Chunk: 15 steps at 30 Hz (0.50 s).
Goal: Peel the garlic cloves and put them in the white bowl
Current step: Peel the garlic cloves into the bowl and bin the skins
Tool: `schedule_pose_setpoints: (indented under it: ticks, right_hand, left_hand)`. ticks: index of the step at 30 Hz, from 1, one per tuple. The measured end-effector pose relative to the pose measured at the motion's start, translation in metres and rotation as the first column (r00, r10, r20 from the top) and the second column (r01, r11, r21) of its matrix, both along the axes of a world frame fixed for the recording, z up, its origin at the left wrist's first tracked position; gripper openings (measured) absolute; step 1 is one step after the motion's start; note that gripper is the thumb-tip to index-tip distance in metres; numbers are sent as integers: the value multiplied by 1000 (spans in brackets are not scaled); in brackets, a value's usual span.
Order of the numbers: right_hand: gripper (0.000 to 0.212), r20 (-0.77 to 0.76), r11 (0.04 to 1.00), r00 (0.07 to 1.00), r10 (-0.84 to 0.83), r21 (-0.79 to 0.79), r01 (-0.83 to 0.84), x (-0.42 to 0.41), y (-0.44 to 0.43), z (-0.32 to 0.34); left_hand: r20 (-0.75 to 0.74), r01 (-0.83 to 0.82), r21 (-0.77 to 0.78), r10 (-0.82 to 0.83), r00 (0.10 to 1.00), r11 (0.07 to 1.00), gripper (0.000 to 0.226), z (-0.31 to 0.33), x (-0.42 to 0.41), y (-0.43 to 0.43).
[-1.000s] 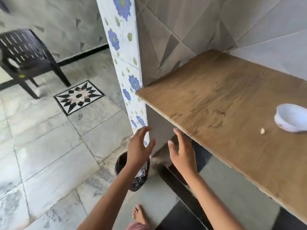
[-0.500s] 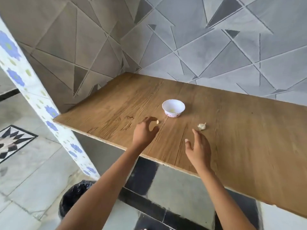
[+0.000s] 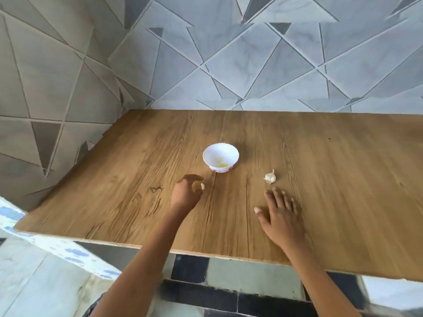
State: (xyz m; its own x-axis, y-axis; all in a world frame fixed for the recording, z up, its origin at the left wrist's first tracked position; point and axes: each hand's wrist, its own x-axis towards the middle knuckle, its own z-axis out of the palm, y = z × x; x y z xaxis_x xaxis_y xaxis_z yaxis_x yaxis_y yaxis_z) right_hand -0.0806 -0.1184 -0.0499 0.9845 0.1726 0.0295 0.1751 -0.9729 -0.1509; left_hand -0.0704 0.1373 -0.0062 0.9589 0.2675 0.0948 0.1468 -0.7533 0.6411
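A small white bowl (image 3: 220,160) stands on the wooden table (image 3: 320,179) and holds two pale yellow peeled cloves. Just in front of it and to the left, my left hand (image 3: 185,194) curls its fingers round a small garlic clove (image 3: 199,186) at the table surface. A piece of unpeeled garlic bulb (image 3: 270,177) lies to the right of the bowl. My right hand (image 3: 280,216) hovers flat with fingers spread, its fingertips a short way in front of that bulb and apart from it.
The table sits in a corner of grey tiled walls (image 3: 229,65). Its front edge runs below my forearms, with tiled floor (image 3: 34,282) beneath. A flower-patterned tiled pillar (image 3: 57,248) stands at the table's left front corner.
The view swung from the floor and bin up to the table. Both hands moved from over the bin onto the table; the left hand closed round the loose clove.
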Motion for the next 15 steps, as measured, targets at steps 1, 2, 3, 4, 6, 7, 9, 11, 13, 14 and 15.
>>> schedule_pose_setpoints:
  ticks: [1,2,3,4,6,7,9,11,13,14,15]
  right_hand:
    - [108,-9,1000,1000,-3,4,3,1,0,-2]
    - [112,-18,1000,1000,-2,4,2,1,1,-2]
    - [114,-22,1000,1000,0,3,0,1,1,-2]
    - [114,-28,1000,1000,-2,1,2,1,0,-2]
    - [112,-39,1000,999,-4,9,5,1,0,-2]
    - [112,-43,1000,999,-6,7,6,0,0,-1]
    - [109,-52,1000,999,-9,8,9,0,0,-2]
    - [107,-58,1000,998,-10,19,11,0,-1,-3]
    - [106,-57,1000,998,-12,27,13,-1,-1,-4]
    - [106,-56,999,998,-14,35,15,-1,-1,-4]
    - [107,-53,999,999,-13,44,15,-2,-1,-4]
  left_hand:
    - [-10,59,46,-58,998,997,34,0,3,2]
    - [-24,111,91,-109,994,990,35,-1,5,3]
    - [-27,149,130,-146,989,980,35,-2,7,3]
    - [-28,173,164,-171,985,971,33,-5,11,3]
    - [-40,186,214,-182,982,959,26,-11,18,4]
    - [-58,188,235,-180,982,954,23,-13,21,5]
    - [-63,174,242,-163,985,955,22,-11,27,7]
    - [71,93,150,-104,992,984,18,3,33,6]
    - [230,43,24,-47,972,999,14,27,44,1]
    - [257,66,-17,-59,965,998,14,39,53,-3]
    - [239,118,-35,-107,965,992,14,49,64,-8]
